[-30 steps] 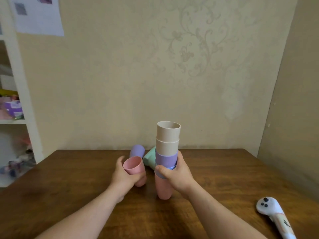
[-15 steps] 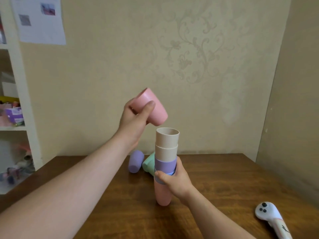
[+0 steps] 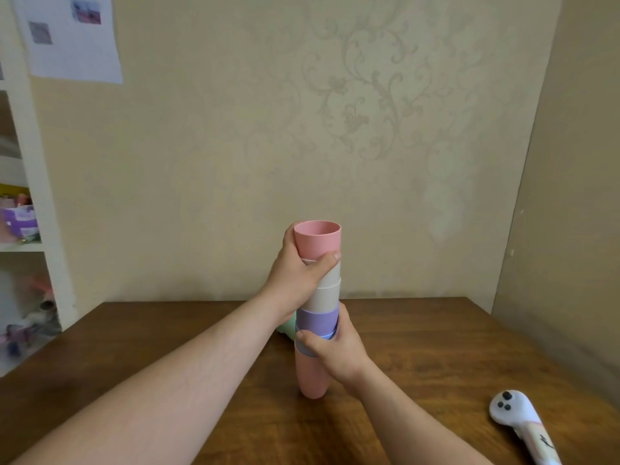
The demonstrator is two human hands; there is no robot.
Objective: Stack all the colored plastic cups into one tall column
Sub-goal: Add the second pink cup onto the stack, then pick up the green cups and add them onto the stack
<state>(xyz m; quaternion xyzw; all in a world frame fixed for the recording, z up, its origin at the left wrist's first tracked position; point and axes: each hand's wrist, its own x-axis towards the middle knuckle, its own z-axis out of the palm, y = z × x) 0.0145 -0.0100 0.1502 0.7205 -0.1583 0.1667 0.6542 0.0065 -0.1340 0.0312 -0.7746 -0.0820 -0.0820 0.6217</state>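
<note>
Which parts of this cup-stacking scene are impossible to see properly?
All in the head view:
- Pale green plastic cup: mostly hidden behind the left hand and forearm.
- Stack's middle bands: covered by the right hand.
- White game controller: cut off by the bottom edge.
- Shelf items: blurred.

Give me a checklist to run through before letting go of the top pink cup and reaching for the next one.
1. Top pink cup seated upright in the column: ok.
2. Left hand gripping it at the rim of the beige cup: ok.
3. Right hand steadying the stack near the purple cup: ok.
4. Bottom pink cup flat on the table: ok.
5. Column straight: ok, no clear lean.
6. Next cup located: cannot tell; only an edge of the green cup shows behind the left wrist.
</note>
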